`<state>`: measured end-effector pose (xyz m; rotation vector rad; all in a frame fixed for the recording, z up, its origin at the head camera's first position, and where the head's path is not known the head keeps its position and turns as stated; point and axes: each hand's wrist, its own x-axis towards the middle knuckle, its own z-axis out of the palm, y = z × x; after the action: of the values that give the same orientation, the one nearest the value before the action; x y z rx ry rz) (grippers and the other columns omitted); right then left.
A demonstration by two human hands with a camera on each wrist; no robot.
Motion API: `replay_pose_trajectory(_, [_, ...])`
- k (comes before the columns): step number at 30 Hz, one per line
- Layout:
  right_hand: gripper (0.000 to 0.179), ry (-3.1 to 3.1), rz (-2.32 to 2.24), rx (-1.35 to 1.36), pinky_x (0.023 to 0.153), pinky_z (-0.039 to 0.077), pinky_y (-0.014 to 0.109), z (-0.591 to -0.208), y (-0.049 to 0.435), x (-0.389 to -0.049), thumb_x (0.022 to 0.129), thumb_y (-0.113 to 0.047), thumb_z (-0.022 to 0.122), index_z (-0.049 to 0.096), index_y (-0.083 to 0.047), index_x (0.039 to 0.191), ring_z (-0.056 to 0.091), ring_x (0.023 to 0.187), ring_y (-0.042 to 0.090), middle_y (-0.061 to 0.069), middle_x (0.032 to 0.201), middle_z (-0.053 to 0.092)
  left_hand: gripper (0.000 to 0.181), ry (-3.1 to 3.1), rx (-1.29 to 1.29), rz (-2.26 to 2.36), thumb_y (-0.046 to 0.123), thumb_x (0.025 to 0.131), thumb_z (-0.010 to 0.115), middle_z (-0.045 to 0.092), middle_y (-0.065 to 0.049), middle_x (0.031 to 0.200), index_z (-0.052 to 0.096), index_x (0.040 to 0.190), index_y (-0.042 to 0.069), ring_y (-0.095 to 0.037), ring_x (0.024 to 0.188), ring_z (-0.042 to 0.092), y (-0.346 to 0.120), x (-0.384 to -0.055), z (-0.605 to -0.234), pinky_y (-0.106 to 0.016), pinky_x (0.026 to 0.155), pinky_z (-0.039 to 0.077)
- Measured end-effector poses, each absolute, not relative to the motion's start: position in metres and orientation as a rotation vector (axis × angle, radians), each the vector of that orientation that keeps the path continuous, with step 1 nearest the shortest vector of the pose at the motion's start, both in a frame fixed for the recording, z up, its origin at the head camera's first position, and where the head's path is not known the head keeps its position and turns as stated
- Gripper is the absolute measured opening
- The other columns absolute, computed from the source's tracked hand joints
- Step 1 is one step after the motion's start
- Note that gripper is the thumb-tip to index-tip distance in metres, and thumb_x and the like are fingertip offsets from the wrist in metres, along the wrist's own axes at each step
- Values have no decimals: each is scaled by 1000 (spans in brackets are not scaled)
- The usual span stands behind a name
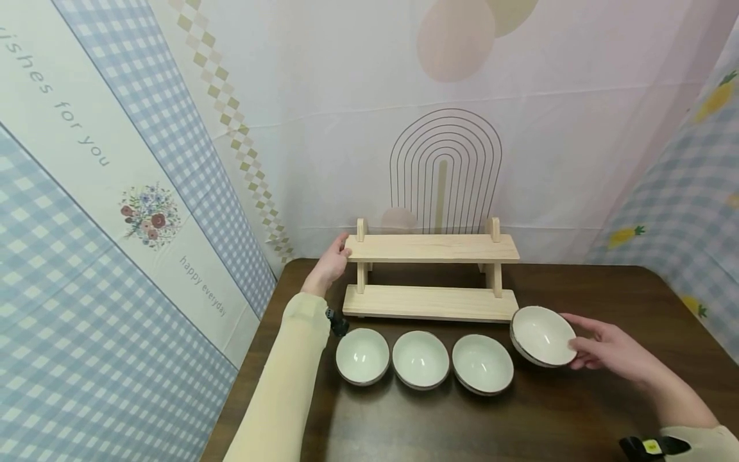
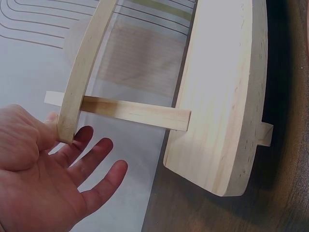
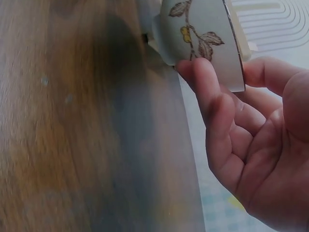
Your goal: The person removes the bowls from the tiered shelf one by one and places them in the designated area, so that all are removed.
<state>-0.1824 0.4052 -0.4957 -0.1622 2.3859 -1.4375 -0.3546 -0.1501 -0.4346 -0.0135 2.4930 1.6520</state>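
A two-tier wooden shelf stands on the table. My left hand pinches the left end of its upper board between thumb and index finger; the other fingers are spread below, off the wood. At the shelf's right front corner, my right hand grips a white bowl by its right side. The thumb is at the dark rim, fingers against the outer wall. In the right wrist view this bowl shows brown leaves and a yellow motif, and is held above the table.
Three similar white bowls, a left one, a middle one and a right one, line up in front of the shelf. The dark wooden table backs onto a patterned cloth, with checked cloth on both sides.
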Motion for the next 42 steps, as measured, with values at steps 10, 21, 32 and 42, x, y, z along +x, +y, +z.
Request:
replay_pose_trajectory(10, [52,2248,-1456,-267,67,61,33,-505,424,-182,111,-16,59,48,-56,143,76,79,26,19,88,76,57,2503,-18,1648,17,118,37,29,-23,170,21,172,16,-41,154,34,-148,-356,-437,-63,118,38])
replay_pose_trajectory(21, [61,2102,-1449,-427,66,61,33,-514,435,-192,113,-9,53,54,-65,136,74,77,26,21,83,73,58,2507,-40,1655,18,118,38,28,-22,171,20,173,18,-40,155,33,-146,-359,-437,-63,119,38])
replay_pose_trajectory(32, [61,2035,-1437,-475,66,62,34,-515,440,-205,114,-9,50,55,-64,139,74,78,25,20,86,74,57,2511,-59,1663,19,118,37,28,-21,171,20,173,19,-40,155,32,-142,-362,-437,-63,120,37])
replay_pose_trajectory(42, [61,2003,-1415,-498,67,63,36,-514,444,-218,114,-9,49,55,-64,139,74,79,25,17,87,74,58,2518,-80,1667,18,118,37,29,-22,170,19,173,18,-40,155,33,-139,-365,-437,-63,119,38])
